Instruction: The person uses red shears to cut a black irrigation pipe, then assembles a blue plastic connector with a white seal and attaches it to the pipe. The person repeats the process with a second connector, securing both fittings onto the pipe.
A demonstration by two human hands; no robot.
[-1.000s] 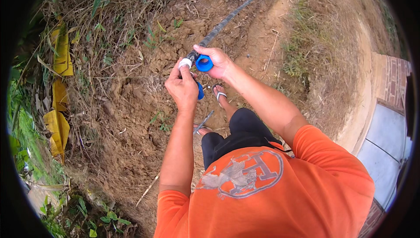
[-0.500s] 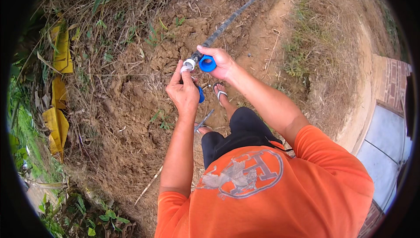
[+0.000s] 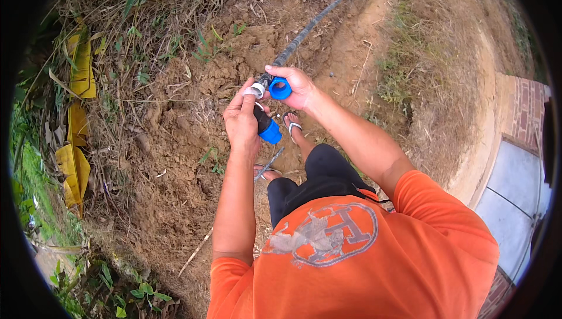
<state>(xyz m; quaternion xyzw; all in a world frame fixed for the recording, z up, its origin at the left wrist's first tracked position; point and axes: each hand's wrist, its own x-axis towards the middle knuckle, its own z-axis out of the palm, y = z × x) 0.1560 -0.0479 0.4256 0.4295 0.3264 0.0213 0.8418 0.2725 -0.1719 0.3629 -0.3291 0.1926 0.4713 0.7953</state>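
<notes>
My left hand grips a black pipe fitting with a blue nut at its lower end. Its fingertips pinch a white ring at the fitting's upper end. My right hand holds the end of a long black pipe that runs off to the upper right, with a loose blue nut threaded on it. The ring sits right against the pipe end, just left of that nut.
Bare dug soil and dry grass lie below. My sandalled feet stand under the hands. Yellow dead leaves and green plants line the left. A curved concrete curb and paved slabs are at the right.
My left hand has brought the white ring slightly right and down, closer to the pipe end. The right hand and pipe have barely moved.
</notes>
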